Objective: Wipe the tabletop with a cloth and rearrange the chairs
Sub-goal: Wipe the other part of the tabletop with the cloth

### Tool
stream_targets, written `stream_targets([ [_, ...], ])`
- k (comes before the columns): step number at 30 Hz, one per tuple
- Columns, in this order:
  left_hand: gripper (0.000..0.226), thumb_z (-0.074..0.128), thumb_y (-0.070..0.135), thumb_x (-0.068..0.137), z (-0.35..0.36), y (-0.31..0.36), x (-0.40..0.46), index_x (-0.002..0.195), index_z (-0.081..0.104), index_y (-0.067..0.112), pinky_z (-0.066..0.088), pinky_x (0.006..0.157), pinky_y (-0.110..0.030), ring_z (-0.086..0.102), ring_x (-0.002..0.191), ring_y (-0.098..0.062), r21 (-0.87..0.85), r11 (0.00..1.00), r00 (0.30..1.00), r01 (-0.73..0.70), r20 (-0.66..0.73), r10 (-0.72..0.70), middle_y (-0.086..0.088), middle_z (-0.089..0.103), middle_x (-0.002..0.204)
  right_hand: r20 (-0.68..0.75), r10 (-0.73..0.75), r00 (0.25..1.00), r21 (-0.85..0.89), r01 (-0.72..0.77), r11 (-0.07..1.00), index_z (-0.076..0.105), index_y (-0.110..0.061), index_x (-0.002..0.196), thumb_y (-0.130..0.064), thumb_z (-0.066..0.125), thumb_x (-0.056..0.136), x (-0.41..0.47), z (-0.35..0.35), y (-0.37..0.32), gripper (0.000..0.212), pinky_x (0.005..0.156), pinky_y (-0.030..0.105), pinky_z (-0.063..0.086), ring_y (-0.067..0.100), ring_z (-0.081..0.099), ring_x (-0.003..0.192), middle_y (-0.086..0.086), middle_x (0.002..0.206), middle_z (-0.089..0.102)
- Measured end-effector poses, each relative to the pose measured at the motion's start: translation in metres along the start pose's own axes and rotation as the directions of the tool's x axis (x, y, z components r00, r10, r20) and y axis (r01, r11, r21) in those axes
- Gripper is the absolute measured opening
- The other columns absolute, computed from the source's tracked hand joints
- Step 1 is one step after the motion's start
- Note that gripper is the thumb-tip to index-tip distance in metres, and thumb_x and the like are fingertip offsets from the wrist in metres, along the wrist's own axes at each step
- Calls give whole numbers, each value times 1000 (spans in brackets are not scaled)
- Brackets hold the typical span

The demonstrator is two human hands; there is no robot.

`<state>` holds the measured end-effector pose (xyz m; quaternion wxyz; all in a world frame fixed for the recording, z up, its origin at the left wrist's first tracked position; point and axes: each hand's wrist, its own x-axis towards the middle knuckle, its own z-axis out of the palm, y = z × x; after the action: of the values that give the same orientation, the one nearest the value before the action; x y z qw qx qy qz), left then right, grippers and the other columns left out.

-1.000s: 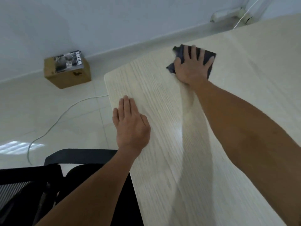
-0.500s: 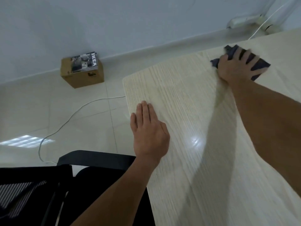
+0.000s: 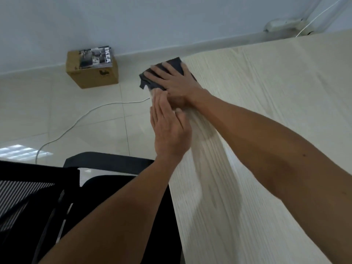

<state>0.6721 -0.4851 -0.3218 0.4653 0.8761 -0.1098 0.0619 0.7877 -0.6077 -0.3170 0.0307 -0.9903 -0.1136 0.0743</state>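
Up front, head view only:
Counter: pale wood-grain top filling the right side; its left edge runs from the rounded far-left corner down toward the bottom of the picture.
Cloth: dark, lying at that far-left corner, its left part hanging past the counter edge over the floor.
Right hand: flat and spread on the cloth, fingers extended, pressing it down rather than gripping it.
Left hand: open, fingers straight and together, resting at the counter's left edge just beside the right hand, fingertips touching its thumb side.
Open room: most of the counter to the right of the right forearm is bare; tiled floor lies clear to the left of the edge.
Chair: black, mesh-backed, at lower left, tight against the counter edge under the left forearm.
Writing: a cardboard box on the floor by the wall carries a catalogue reading "IKEA".
Cable: white, curving across the floor from near the counter corner toward the chair.
Far right: white fitting by the wall behind the counter, blurred.
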Motion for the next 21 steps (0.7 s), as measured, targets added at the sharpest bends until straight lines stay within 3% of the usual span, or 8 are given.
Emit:
stream_targets([
  [3, 55, 38, 19, 101, -8, -2, 3, 156, 35, 8, 24, 127, -47, 27, 155, -24, -162, 987, 1000, 16, -18, -19, -12, 32, 166, 18, -115, 993, -67, 116, 991, -3, -45, 166, -62, 27, 106, -29, 6, -13, 69, 124, 71, 2, 29, -2, 164, -12, 177, -4],
  [5, 54, 39, 23, 100, -18, -6, -1, 152, 43, 7, 27, 125, -47, 35, 151, -25, -112, 994, 1000, 8, -1, -8, -12, 41, 162, 28, -121, 992, -70, 123, 990, -1, -41, 166, -65, 29, 101, -64, 8, -26, 76, 124, 71, 3, 30, -3, 164, -10, 177, -5],
  [8, 52, 38, 30, 102, -43, -7, -19, 148, 50, 9, 31, 122, -49, 43, 146, -26, 40, 999, 992, 1, 123, -6, -11, 50, 156, 73, -85, 994, -26, 87, 996, 12, -35, 168, -69, 9, 89, -120, 13, -52, 87, 126, 70, 0, 25, -8, 164, -9, 177, 1],
  [10, 49, 39, 32, 105, -56, -6, -39, 148, 50, 10, 30, 123, -47, 41, 148, -26, 105, 994, 974, -32, 225, 8, -11, 48, 158, 85, -46, 995, 11, 45, 999, 14, -36, 168, -65, 5, 92, -159, 20, -72, 82, 125, 69, -2, 22, -13, 163, -9, 177, 0],
  [14, 51, 37, 35, 105, -74, 3, -92, 146, 52, 10, 34, 122, -49, 43, 146, -29, 186, 979, 935, -85, 355, 14, -13, 51, 155, 71, 4, 997, 63, -8, 998, 10, -33, 168, -62, 9, 102, -236, 34, -114, 72, 125, 68, -3, 22, -13, 163, -8, 177, 4],
  [21, 54, 45, 32, 102, -104, 18, -195, 150, 51, 7, 27, 126, -47, 34, 154, -27, 204, 947, 820, -249, 564, 94, -14, 44, 161, 55, 108, 993, 132, -115, 985, 21, -33, 168, -59, 26, 107, -372, 56, -188, 66, 125, 69, 0, 25, -3, 164, -6, 176, 14],
])
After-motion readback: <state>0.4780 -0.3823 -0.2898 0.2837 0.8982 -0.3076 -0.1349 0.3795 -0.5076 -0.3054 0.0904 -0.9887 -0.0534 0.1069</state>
